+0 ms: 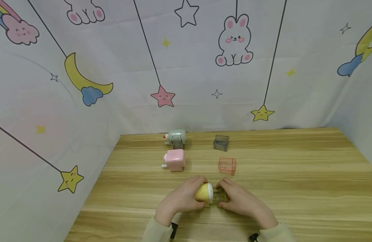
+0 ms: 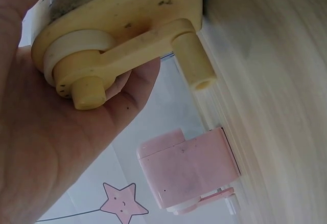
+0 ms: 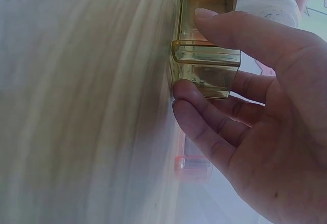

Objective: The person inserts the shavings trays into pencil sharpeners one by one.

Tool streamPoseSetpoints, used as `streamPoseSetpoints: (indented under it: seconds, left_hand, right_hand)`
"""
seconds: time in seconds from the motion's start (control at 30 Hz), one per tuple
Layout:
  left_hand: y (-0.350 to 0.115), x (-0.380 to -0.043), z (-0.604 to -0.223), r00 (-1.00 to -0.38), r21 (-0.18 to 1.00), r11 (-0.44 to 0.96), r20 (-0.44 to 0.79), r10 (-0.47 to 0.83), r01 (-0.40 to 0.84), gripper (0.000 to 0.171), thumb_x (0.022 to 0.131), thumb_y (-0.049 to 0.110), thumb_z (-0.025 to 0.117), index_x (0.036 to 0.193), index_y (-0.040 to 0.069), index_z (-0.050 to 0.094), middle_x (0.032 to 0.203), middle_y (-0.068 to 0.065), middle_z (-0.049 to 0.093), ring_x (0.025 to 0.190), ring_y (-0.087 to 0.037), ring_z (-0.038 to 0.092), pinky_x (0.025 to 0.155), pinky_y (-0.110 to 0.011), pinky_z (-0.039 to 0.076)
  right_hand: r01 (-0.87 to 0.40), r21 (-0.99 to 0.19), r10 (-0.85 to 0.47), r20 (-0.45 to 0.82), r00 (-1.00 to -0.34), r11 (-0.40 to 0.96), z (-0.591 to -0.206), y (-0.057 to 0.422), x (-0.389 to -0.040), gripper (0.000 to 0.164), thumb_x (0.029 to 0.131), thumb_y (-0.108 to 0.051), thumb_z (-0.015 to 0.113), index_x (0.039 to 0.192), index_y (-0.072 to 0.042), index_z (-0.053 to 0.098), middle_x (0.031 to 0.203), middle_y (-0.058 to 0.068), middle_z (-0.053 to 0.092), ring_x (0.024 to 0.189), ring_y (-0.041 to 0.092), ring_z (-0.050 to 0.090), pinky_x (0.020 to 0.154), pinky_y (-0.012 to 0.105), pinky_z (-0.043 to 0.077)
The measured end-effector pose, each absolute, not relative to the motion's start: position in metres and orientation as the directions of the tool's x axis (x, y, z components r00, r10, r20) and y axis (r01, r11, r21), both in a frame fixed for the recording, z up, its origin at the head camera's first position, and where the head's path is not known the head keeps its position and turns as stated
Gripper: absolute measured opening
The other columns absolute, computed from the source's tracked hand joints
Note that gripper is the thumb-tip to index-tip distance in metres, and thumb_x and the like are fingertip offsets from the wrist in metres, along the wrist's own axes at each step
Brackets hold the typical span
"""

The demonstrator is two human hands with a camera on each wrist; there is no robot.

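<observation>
My left hand (image 1: pixel 186 196) grips a yellow hand-crank pencil sharpener (image 1: pixel 203 193) with a white rim, low over the wooden table. The sharpener's crank handle (image 2: pixel 143 47) points past the palm in the left wrist view. My right hand (image 1: pixel 238 198) holds a see-through yellow shavings drawer (image 3: pixel 207 78) between thumb and fingers. One end of the drawer meets the sharpener's white-rimmed side; its outer end is partly behind the right fingers.
Behind the hands stand a pink crank sharpener (image 1: pixel 175 160) and a pale green one (image 1: pixel 177 137), both at left. A clear red-edged drawer (image 1: pixel 227 165) and a dark grey see-through drawer (image 1: pixel 221 143) lie to the right. A printed curtain (image 1: pixel 198 74) borders the wooden table (image 1: pixel 295 174).
</observation>
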State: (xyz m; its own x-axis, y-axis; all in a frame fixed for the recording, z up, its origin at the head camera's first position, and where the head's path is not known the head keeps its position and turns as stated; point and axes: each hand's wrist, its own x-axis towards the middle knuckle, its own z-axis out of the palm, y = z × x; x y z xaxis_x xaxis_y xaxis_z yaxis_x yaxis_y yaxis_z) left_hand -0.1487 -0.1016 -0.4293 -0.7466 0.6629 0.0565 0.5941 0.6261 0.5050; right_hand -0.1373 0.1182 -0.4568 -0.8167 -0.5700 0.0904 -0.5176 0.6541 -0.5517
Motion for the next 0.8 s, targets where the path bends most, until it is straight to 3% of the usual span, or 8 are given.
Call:
streamPoseSetpoints:
  seconds: [0.8]
  left_hand:
    - [-0.1000,-0.1474,-0.4290,-0.737,0.489,0.615,0.092,0.669,0.619,0.051,0.067,0.026,0.076,0.109,0.017,0.048,0.095,0.004,0.054,0.079,-0.006,0.047,0.068,-0.023,0.046]
  right_hand:
    - [-0.528,-0.551,-0.585,0.087,-0.806,0.646,-0.4559,0.1172,-0.1349,0.046,0.073,-0.030,0.072,0.110,-0.007,0.054,0.106,0.004,0.055,0.086,0.012,0.051,0.073,0.035,0.051]
